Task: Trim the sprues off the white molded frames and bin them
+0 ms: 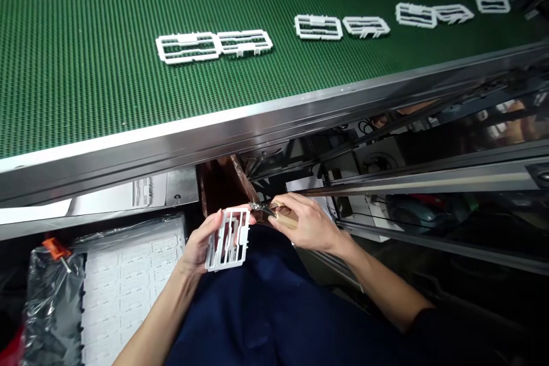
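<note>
My left hand (201,243) is closed around a white slotted plastic frame (229,240), held tilted upright above my lap. My right hand (306,220) grips a small cutting tool (285,217) with tan handles. The tool's dark metal jaws point left and meet or nearly meet the upper right corner of the frame; the exact contact is too small to tell. Several more white frames (189,47) lie in a row on the green conveyor belt (86,74) in front of me.
A metal rail (266,117) edges the belt. At the lower left, a box (124,280) holds rows of white parts beside black plastic and an orange-handled tool (56,249). A brown bag (221,183) hangs open below the rail. Metal bars (429,180) run to the right.
</note>
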A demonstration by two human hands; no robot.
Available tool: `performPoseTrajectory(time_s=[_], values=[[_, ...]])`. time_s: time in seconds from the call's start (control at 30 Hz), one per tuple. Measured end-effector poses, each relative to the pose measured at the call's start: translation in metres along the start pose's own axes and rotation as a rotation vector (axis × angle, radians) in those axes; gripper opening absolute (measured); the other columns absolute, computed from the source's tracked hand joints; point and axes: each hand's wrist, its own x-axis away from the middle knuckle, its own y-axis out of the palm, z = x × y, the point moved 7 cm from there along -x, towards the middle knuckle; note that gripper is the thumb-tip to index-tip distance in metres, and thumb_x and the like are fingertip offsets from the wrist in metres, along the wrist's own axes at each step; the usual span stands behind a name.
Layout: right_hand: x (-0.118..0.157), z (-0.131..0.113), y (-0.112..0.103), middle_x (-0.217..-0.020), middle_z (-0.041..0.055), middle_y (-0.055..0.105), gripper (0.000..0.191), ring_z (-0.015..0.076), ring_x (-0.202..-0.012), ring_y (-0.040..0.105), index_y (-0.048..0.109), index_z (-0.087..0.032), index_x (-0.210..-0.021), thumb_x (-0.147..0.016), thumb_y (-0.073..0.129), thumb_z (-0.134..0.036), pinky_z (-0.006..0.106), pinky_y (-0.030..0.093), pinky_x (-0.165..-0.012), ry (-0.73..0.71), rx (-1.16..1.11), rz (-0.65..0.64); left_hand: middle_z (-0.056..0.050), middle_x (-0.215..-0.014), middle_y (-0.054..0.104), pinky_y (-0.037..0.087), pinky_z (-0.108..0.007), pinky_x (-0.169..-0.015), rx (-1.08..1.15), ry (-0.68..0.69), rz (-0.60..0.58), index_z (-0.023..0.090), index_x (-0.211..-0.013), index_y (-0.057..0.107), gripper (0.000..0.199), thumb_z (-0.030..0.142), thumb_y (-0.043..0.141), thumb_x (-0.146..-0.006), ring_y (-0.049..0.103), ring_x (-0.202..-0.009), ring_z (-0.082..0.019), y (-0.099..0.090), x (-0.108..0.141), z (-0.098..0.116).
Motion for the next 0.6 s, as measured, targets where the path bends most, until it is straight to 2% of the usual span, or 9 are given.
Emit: performPoseTrajectory(time_s=[0.1,0.23,0.47,0.6], values=[[-0.005,0.002,-0.005,-0.086,0.0036,0.06,0.019,0.0143,-0.078,0.053,0.056,-0.018,-0.097,-0.082,0.051,-0.029,0.026,0.038,-0.074,-0.095,0.2,-0.084,-0.015,-0.099,0.068,0.05,-0.02,-0.054,-0.049,0.004,-0.012,0.008,-0.112,0.062,0.046,0.04,0.061,-0.079,0.06,-0.061,-0.014,0.001,0.002,0.0],[-0.011,-0.002,-0.005,-0.082,0.0024,0.059,0.018,0.0145,-0.077,0.052,0.056,-0.019,-0.095,-0.081,0.051,-0.029,0.025,0.035,-0.071,-0.185,0.343,-0.169,-0.018,-0.101,0.066,0.047,-0.018,-0.05,-0.099,0.026,-0.08,0.007,-0.113,0.062,0.05,0.042,0.063,-0.077,0.056,-0.057,-0.012,0.003,0.003,0.001],[-0.017,-0.008,-0.008,-0.077,0.0016,0.058,0.018,0.0131,-0.067,0.049,0.058,-0.018,-0.09,-0.081,0.049,-0.032,0.025,0.03,-0.064,-0.256,0.414,-0.227,-0.017,-0.089,0.068,0.044,-0.019,-0.044,-0.128,0.051,-0.059,0.007,-0.103,0.067,0.045,0.042,0.066,-0.074,0.052,-0.052,-0.012,0.003,0.004,0.004],[-0.018,-0.007,-0.011,-0.072,0.0003,0.057,0.016,0.0116,-0.062,0.047,0.059,-0.02,-0.087,-0.08,0.049,-0.031,0.024,0.024,-0.056,-0.233,0.423,-0.24,-0.018,-0.092,0.068,0.045,-0.018,-0.046,-0.116,0.027,-0.085,0.007,-0.103,0.067,0.045,0.042,0.066,-0.074,0.053,-0.053,-0.012,0.004,0.004,0.002]])
